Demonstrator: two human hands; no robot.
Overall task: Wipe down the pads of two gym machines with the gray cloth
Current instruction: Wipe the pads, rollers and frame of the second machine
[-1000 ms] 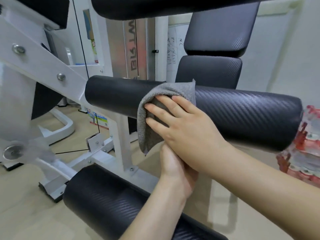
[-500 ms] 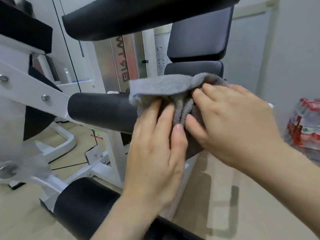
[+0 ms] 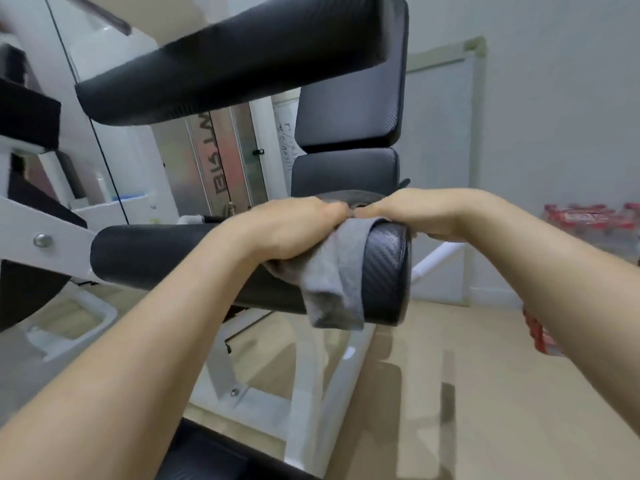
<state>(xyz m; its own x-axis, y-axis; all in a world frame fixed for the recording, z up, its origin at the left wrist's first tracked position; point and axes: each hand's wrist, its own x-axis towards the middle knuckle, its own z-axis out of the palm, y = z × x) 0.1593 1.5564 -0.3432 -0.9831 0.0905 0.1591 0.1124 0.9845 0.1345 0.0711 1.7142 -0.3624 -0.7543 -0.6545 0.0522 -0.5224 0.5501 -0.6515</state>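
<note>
The cloth lies just right of centre, wrapped over the top of the roller close to its free end at 3 o'clock, with a folded tail hanging down the near side toward 6 o'clock. It is plain gray, soft and creased, and looks dry, with no stain that can be made out. The left hand curls over the cloth and holds it down on the roller with palm and thumb, while its fingers are hidden on the far side. The right hand sits at the roller's end, its thumb touching the cloth's top edge. Its fingers drop behind the end cap, so whether it pinches the cloth cannot be told. The wipe appears to be at the last stretch of this one roller. The long pad toward 11 o'clock, the back pads at 12 o'clock and the lower roller at 6 o'clock have no cloth on them, and nothing shows whether they are clean. They probably remain to be wiped, as does the second machine, so most of the job is likely still left.
</note>
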